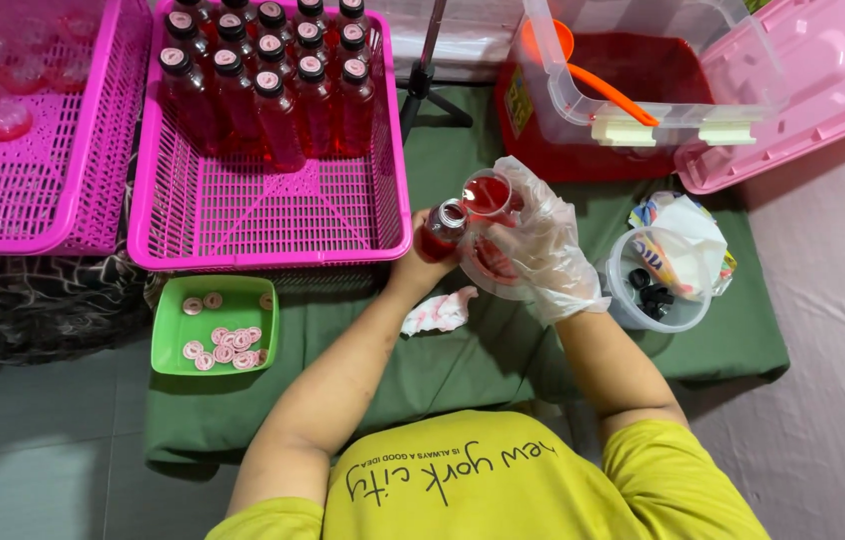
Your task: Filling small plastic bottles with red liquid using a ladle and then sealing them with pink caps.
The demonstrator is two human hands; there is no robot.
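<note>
Both hands closed: left hand (pixel 421 262) grips small red bottle (pixel 440 231); gloved right hand (pixel 543 250) holds tilted cup (pixel 488 196) against its mouth.

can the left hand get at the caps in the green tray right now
Probably not at once: the left hand is gripping a small bottle while the gloved right hand pours from a cup. The green tray lies uncovered nearby, so the path itself looks free.

A dark green cloth (pixel 503 360) covers the floor (pixel 823 330). On it sit a pink basket (pixel 273 215) of red-filled bottles, a green tray (pixel 215 325) of round caps, a crumpled stained tissue (pixel 440 312), a small clear tub (pixel 658 300) of black caps, and a large clear bin (pixel 633 100) of red liquid.
</note>
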